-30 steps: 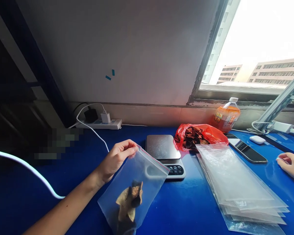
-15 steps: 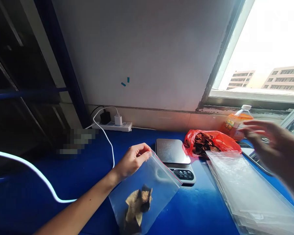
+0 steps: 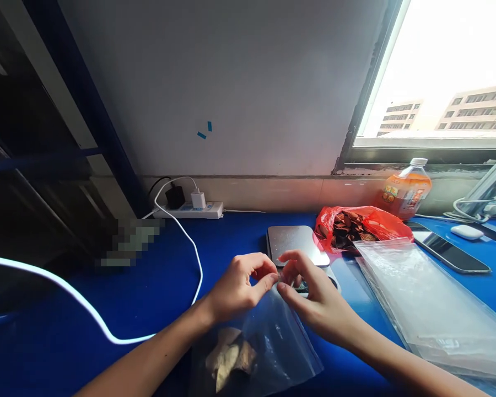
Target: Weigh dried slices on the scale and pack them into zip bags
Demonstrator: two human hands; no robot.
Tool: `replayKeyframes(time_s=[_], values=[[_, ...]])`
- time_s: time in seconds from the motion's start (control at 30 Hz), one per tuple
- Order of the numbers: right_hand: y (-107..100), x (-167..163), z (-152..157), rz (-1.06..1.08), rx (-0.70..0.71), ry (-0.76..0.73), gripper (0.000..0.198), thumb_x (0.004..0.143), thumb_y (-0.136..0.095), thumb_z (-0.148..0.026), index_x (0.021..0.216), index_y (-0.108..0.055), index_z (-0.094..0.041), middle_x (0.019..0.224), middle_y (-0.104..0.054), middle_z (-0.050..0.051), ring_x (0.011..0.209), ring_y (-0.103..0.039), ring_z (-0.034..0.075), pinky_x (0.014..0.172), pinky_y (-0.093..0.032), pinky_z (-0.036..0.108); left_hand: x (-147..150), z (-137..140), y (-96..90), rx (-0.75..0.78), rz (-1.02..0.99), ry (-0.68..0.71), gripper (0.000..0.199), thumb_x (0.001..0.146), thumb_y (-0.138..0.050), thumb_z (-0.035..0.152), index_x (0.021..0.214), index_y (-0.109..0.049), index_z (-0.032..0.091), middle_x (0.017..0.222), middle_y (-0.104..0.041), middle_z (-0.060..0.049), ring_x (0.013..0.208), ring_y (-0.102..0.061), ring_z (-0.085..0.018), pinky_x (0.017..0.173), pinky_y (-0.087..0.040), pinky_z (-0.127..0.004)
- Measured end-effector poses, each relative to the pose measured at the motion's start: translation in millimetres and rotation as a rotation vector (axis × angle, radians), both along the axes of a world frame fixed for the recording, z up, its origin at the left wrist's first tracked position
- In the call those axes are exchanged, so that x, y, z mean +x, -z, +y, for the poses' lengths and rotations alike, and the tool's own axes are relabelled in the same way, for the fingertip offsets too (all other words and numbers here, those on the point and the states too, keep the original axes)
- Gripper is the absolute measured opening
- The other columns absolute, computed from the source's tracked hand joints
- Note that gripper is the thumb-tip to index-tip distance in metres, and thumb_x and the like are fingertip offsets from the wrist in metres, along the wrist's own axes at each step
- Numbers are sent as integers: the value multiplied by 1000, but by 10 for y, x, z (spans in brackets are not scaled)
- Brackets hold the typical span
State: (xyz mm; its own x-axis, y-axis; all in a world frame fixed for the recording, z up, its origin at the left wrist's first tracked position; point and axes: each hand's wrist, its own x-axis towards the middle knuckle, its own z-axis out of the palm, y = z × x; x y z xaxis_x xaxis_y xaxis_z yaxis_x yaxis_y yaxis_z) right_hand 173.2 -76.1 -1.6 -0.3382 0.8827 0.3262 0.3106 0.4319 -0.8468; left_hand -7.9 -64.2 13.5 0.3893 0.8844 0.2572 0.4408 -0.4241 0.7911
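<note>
Clear bag (image 3: 283, 344) at lower middle of view, hanging below both hands, its lower end cut off by the frame. Left hand (image 3: 242, 284) pinches it at the top corner, thumb against forefinger, other fingers curled in. Right hand (image 3: 310, 295) is half open, fingers arched, thumb tip at that same corner; cannot tell whether it grips the film or only touches it.

Key relation: the bag's edge slants from the pinched corner down and to the right, passing under the right hand, so the right hand is nearer its run. Bag's long axis unclear, film being slack and partly hidden.

Film thin, cloudy, with bright creases. Inside, low and to the left, dried pieces (image 3: 231, 358): curled, shell-like, pale tan to brown, matt.

Just beyond the hands, scale (image 3: 297, 245): brushed metal plate, rounded corners, control panel mostly covered by fingers. Right of it, red bag (image 3: 391, 223), crinkled and open, with dark brown flakes (image 3: 351, 229). Nearer, a stack of flat bags (image 3: 430, 298), glossy, askew. Phone (image 3: 450, 251) and ribbed-shoulder bottle (image 3: 407, 190) farther off. All on a smooth blue table (image 3: 128, 309).
</note>
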Motion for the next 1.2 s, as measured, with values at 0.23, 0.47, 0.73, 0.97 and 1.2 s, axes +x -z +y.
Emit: replayKeyframes(time_s=[0.23,0.47,0.73,0.97,1.2], values=[[68,-65,13,98,-64,-34,26,81,-52,-26,105,-44,-21,73,-54,-4,66,-52,13,61,-42,26,37,-62,-48,-8,25,15,18,86,-58,30,75,-63,16,71,-65,-1,66,-57,-15,61,-43,-25],[121,-73,27,85,-81,-85,26,81,-50,-22,105,-42,-21,72,-50,-4,65,-48,12,61,-39,26,55,-129,-25,190,144,4,17,88,-55,24,73,-61,18,71,-65,-2,66,-59,-15,62,-42,-26],[-27,-16,58,26,-90,-155,22,75,-50,-11,94,-48,-21,72,-49,-5,64,-45,10,58,-36,24,53,-117,-107,240,113,-120,20,91,-51,27,75,-60,19,74,-66,-2,66,-58,-15,58,-40,-25],[-32,-24,76,-23,-116,-156,27,69,-49,-6,88,-41,-23,69,-48,-7,60,-44,10,54,-33,23,-89,-31,-226,180,9,-305,23,87,-55,35,71,-62,18,70,-64,-2,68,-57,-17,62,-42,-27],[-30,-15,70,-35,-49,-122,22,73,-49,-9,86,-40,-24,72,-48,-5,62,-44,12,56,-36,24,-215,44,-298,72,-191,-418,25,80,-65,43,75,-63,18,68,-61,0,61,-52,-15,56,-39,-25]])
